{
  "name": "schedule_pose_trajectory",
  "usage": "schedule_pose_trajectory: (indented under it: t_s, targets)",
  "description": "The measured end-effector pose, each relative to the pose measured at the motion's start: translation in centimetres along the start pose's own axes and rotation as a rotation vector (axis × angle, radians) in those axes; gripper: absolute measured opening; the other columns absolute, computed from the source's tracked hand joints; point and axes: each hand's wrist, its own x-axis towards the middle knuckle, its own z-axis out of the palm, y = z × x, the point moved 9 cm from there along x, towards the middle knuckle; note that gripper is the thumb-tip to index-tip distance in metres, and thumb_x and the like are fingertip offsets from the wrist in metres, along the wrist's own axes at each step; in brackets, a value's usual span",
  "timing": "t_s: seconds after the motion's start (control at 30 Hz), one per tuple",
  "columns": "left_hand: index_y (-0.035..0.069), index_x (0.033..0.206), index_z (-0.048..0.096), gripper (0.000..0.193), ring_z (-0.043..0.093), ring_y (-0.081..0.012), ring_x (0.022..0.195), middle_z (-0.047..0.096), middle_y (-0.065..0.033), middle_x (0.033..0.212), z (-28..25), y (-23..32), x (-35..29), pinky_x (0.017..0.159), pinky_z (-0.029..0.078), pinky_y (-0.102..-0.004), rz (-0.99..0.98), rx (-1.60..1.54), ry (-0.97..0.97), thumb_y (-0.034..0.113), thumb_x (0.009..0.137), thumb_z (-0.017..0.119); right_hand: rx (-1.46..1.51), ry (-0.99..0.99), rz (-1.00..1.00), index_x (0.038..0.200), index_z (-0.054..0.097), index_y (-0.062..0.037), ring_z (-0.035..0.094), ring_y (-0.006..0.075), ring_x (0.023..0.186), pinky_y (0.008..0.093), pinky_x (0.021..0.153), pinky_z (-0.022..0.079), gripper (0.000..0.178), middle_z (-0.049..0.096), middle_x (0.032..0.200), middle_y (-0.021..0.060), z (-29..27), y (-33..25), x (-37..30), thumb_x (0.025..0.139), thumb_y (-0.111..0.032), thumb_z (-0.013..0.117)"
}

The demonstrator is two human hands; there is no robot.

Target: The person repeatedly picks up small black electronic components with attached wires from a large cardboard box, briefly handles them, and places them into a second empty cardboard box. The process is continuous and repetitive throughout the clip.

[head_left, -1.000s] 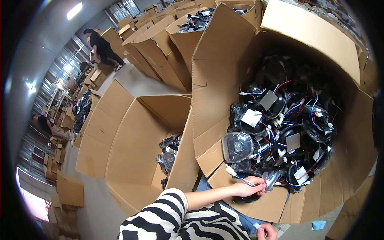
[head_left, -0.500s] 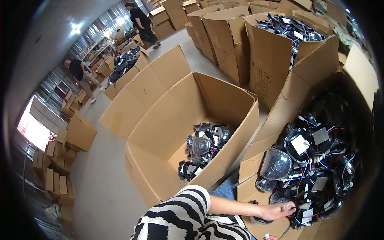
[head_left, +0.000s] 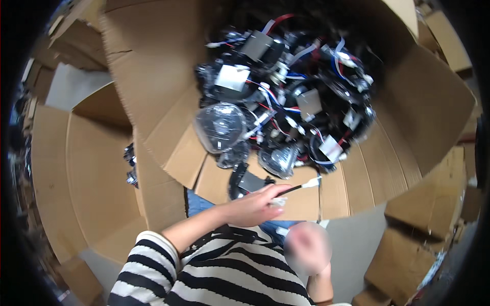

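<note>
In the head view, the left hand (head_left: 251, 207) pinched a black lead (head_left: 292, 190), its white plug (head_left: 310, 182) over the box (head_left: 334, 194), just beside a lamp (head_left: 252, 182) inside. The right hand (head_left: 308, 249) was blurred; its grip couldn't be told.

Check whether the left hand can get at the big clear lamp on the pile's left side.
Probably yes: the box is open above, and nothing covers the big clear lamp. The left hand is near the box's edge, but seems to hold a black cable.
</note>
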Motion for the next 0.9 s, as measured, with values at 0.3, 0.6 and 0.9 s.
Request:
schedule_pose_trajectory:
  t_s: [0.3,0.6,0.9]
  targets:
    - [0.002,0.114,0.044,0.035,0.053,-0.0224,0.074,0.052,-0.0105,0.083,2.2,0.4,-1.7,0.07,0.041,-0.0287,-0.054,-0.056,-0.242,0.008,0.08,0.041,0.068,0.02,0.056,0.071,0.054,0.0002,0.035,0.0082,0.041,0.0221,0.039,0.028,0.002,0.045,0.049,0.0006,-0.9,1.0,-0.9,0.071,-0.001,0.054]
    - [0.005,0.109,0.049,0.048,0.049,-0.0216,0.059,0.051,-0.0055,0.071,1.1,2.9,-3.3,0.055,0.041,-0.0319,0.303,0.358,-0.035,0.006,0.063,0.06,0.289,0.037,0.21,0.074,0.054,0.0002,0.038,0.0095,0.042,0.023,0.039,0.03,0.003,0.049,0.055,0.0035,1.3,2.1,-1.8,0.075,-0.003,0.053]
    - [0.001,0.104,0.052,0.045,0.043,-0.0126,0.052,0.051,-0.0014,0.075,1.6,4.3,-3.7,0.045,0.034,-0.0248,0.533,0.817,0.101,0.007,0.06,0.053,0.027,0.153,0.195,0.073,0.053,-0.0003,0.047,0.0181,0.042,0.0278,0.041,0.034,0.003,0.05,0.054,0.0104,0.7,1.3,-1.4,0.073,-0.003,0.053]
